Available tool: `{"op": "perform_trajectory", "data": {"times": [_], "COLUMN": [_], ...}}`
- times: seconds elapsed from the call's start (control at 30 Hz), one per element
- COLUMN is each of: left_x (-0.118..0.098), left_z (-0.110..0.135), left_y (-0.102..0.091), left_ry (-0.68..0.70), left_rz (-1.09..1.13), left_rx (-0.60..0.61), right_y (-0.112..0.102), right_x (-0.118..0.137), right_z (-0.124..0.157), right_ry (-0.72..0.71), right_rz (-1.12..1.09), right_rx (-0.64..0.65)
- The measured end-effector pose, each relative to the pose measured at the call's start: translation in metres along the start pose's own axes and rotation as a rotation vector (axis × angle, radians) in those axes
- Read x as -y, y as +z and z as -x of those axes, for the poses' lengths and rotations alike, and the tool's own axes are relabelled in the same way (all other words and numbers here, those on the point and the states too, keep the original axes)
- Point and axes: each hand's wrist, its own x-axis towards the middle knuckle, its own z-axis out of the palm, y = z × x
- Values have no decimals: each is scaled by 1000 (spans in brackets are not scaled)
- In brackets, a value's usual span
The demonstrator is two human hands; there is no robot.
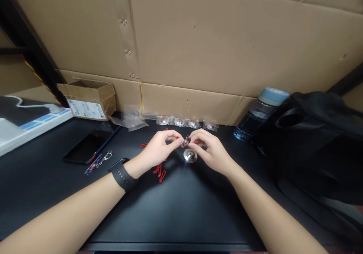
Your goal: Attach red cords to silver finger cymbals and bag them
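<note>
At the centre of the frame the thin metal piece (pixel 186 141) pinched between the left grip (pixel 159 148) and the right grip (pixel 211 152) showed only as a sliver. Fingertips covered its shape, and the red cords (pixel 159 172) ran partly out of sight under the left palm. The print on the cardboard box (pixel 87 99) at the upper left and the contents of the small clear bags (pixel 187 122) at the back of the desk (pixel 176 208) were too small to make out. The left edge cut off the white device (pixel 17 127), the right edge the black bag (pixel 317 140), which covered one side of the water bottle (pixel 259 114), and the bottom edge both forearms.
</note>
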Motion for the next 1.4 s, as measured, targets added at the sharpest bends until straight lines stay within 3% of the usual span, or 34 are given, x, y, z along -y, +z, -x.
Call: {"op": "perform_trajectory", "data": {"times": [0.23,0.43,1.4], "left_x": [0,-5,6], "left_z": [1,4,3], "left_y": [0,0,3], "left_ry": [21,35,-5], "left_rz": [-60,-195,-102], "left_rx": [3,-8,-43], "right_y": [16,18,29], "right_x": [-5,-7,-8], "right_z": [1,0,4], "right_ry": [147,288,339], "right_rz": [-413,-565,-605], "right_rx": [-80,-99,-80]}}
